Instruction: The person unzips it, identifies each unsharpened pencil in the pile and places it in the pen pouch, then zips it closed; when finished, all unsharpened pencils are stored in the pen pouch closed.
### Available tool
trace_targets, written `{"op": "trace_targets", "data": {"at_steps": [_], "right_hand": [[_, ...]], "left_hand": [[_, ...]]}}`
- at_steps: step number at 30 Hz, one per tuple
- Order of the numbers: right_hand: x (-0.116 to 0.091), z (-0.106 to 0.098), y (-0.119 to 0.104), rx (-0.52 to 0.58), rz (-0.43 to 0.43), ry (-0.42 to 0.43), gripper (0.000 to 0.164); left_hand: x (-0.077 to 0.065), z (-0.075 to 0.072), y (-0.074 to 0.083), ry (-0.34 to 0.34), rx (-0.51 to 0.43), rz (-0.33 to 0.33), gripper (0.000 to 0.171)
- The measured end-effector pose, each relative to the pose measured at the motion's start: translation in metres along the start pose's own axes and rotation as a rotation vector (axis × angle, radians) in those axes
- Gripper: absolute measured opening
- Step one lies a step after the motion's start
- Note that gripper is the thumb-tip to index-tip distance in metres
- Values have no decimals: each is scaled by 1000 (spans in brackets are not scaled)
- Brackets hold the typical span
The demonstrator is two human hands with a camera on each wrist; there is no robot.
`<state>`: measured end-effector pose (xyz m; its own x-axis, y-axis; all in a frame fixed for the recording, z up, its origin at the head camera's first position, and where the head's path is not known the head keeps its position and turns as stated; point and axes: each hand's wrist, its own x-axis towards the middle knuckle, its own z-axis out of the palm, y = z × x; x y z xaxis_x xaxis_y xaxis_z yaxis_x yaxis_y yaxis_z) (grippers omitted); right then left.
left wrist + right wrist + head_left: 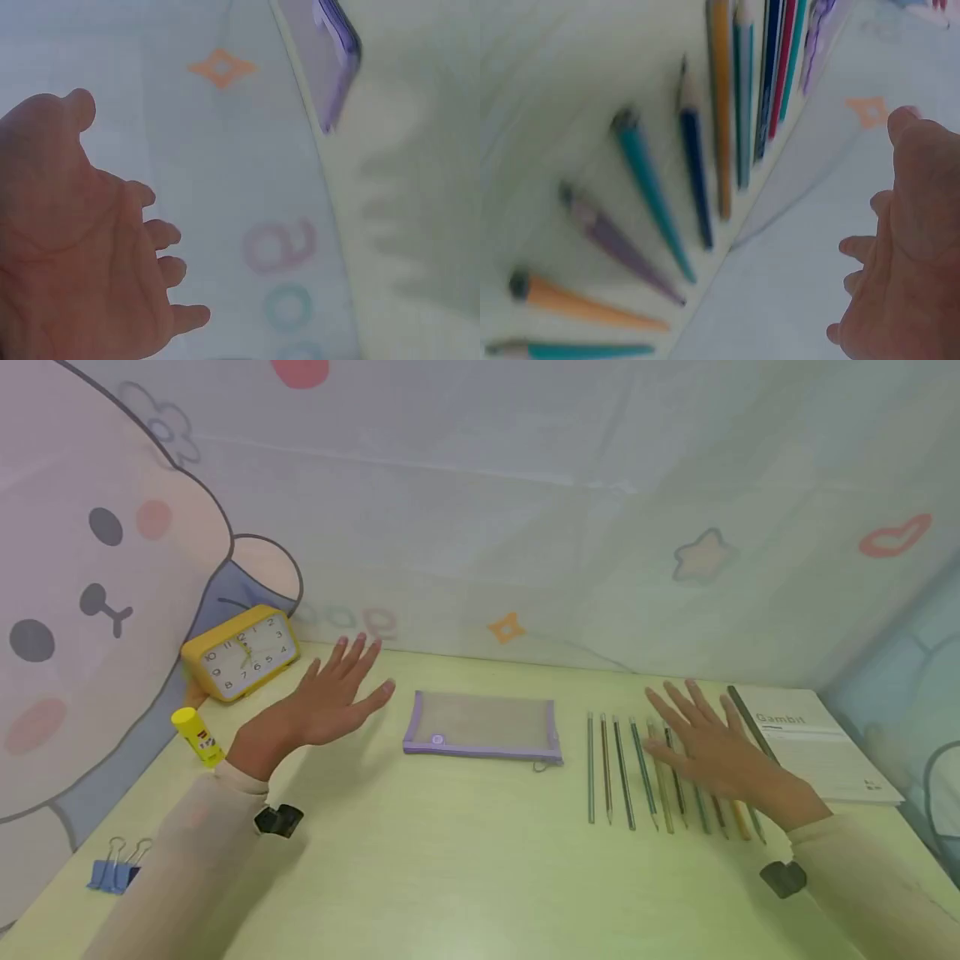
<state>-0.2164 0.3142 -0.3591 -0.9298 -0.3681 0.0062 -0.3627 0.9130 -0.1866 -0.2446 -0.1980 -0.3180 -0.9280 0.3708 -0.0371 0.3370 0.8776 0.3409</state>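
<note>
My left hand (324,702) hovers above the table with fingers spread, between the yellow alarm clock (251,652) and a pencil case (483,724) with a see-through front and purple edging. In the left wrist view its palm (82,247) holds nothing, and a corner of the pencil case (337,45) shows at the top. Over a row of several pencils (622,777) my right hand (712,756) is held with fingers spread, hiding parts of some of them. The right wrist view shows those pencils (720,112) fanned out on the table, with the right hand (922,240) apart from them.
A notebook (817,743) lies at the right, close to the right hand. A yellow glue stick (198,737) stands by the left wrist, and blue binder clips (114,872) sit near the left sleeve. Behind the table (465,860) hangs a printed cloth (480,510).
</note>
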Motion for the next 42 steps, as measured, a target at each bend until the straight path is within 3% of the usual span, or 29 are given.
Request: {"op": "trace_targets", "data": {"at_steps": [4,9,16,21,33,37,42], "right_hand": [[4,9,-28,12,-111,11,79],[9,18,-49,-5,-217,43,79],[11,22,-56,49,-285,83,81],[21,26,-60,34,-341,83,68],[57,36,-73,4,-492,4,46],[63,40,-75,48,-554,-24,38],[67,44,-79,55,-594,-44,32]], "left_hand": [[2,7,25,-48,-8,87,81],[5,20,50,-56,-69,211,81],[22,44,80,-64,-206,325,92],[36,58,104,-52,-201,380,80],[67,92,145,-106,-120,333,35],[76,100,155,-121,-17,276,24],[80,107,162,-155,56,212,39]]}}
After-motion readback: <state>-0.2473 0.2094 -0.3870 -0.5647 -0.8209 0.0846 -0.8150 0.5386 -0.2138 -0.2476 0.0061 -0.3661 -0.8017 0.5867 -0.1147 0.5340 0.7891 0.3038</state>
